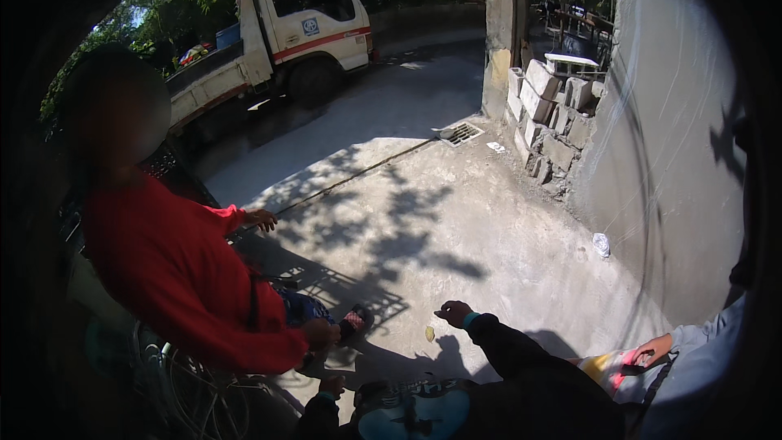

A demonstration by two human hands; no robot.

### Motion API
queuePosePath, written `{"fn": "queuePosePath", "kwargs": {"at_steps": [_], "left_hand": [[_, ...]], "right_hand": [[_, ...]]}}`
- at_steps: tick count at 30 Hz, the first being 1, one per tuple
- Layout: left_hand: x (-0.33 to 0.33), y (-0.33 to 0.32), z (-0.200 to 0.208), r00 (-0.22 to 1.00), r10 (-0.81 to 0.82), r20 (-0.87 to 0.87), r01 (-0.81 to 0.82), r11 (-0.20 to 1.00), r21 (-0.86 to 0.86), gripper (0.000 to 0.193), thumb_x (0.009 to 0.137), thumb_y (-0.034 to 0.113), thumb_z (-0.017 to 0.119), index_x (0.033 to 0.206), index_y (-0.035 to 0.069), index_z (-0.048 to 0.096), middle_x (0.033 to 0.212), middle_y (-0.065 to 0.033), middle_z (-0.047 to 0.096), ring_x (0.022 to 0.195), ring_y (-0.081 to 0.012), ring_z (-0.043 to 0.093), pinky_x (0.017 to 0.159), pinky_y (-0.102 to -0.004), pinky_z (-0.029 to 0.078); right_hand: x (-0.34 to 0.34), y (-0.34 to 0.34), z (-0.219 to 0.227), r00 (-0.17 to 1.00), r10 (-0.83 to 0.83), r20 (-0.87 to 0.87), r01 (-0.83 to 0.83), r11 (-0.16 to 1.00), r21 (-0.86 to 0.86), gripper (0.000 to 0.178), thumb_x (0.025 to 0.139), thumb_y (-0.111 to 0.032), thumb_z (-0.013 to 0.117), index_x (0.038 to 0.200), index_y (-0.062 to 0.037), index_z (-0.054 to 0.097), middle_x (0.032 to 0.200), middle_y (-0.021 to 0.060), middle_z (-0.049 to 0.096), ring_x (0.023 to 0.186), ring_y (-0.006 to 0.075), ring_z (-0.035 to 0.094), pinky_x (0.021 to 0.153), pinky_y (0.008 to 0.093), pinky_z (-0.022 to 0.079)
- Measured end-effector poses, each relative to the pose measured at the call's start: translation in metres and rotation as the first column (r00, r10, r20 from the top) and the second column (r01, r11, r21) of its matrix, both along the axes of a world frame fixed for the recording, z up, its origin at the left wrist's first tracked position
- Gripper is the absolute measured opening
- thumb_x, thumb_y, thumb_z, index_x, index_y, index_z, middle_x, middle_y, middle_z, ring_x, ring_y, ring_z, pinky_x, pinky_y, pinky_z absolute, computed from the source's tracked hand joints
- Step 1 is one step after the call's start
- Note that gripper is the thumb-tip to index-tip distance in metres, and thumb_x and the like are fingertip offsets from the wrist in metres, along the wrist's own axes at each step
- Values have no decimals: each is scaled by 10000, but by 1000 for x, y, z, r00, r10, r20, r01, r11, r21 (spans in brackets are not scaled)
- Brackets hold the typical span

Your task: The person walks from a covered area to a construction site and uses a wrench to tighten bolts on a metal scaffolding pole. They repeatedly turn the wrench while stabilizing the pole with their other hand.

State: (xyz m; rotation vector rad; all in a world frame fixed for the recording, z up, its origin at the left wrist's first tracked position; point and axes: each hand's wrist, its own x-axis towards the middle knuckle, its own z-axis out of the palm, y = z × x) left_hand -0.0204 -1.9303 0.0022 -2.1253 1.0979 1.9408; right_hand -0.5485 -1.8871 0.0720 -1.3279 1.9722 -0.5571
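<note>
My right hand, with a dark sleeve and teal cuff, reaches out over the concrete ground. Most of its fingers are curled in, one points left, and nothing shows in it. A small yellowish leaf lies on the ground just below it. My left hand is low, close to the front of my dark printed shirt. Its fingers look curled, small and in shade, and I see no object in them. Next to it stands a person in a red long-sleeved top, one arm stretched toward the middle.
A white truck with a red stripe stands on the road behind. At right, broken concrete blocks lean by a grey wall; a drain grate is nearby. Another person's grey sleeve enters at right. Cables lie lower left.
</note>
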Motion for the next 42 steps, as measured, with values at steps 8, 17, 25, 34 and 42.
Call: {"fn": "queuePosePath", "kwargs": {"at_steps": [8,17,25,34,42], "left_hand": [[-140,-198,-23,824,-566,25,557,801,-220,432,960,371,687,1357,211,627,1200,-101,682,1078,-275,684,944,-494,540],[-285,-500,1,483,-850,212,875,480,-70,393,969,283,664,1354,211,643,1204,-100,709,1058,-265,713,910,-473,570],[-490,-677,-22,139,-958,251,978,94,-184,375,977,205,643,1352,210,658,1208,-100,734,1041,-257,739,881,-454,597],[-735,-652,13,-37,-968,247,860,-157,-485,333,1061,288,535,1222,82,741,1150,-229,753,1016,-365,749,903,-511,571],[-654,-751,136,953,-303,-24,211,715,-666,488,933,427,644,1182,26,763,1193,-215,755,1114,-405,705,961,-499,541]], "right_hand": [[-38,-16,-124,995,49,84,-70,957,281,444,972,-509,730,1042,-72,774,891,102,762,783,224,762,798,404,612],[-147,-44,-164,923,134,-360,46,891,452,474,993,-412,652,1399,-167,657,1225,103,746,1148,299,713,983,463,572],[-207,-267,-207,990,39,-135,-12,980,196,366,1054,-366,532,1264,-145,735,1156,167,754,1067,347,734,958,480,564],[-566,-476,-143,997,-32,70,2,922,388,362,1048,-387,567,1119,-112,790,1062,151,773,1022,317,743,952,443,562],[-532,-840,-41,967,204,156,-250,883,398,336,1030,-386,607,1096,-116,797,1019,136,776,984,302,743,914,436,566]]}}
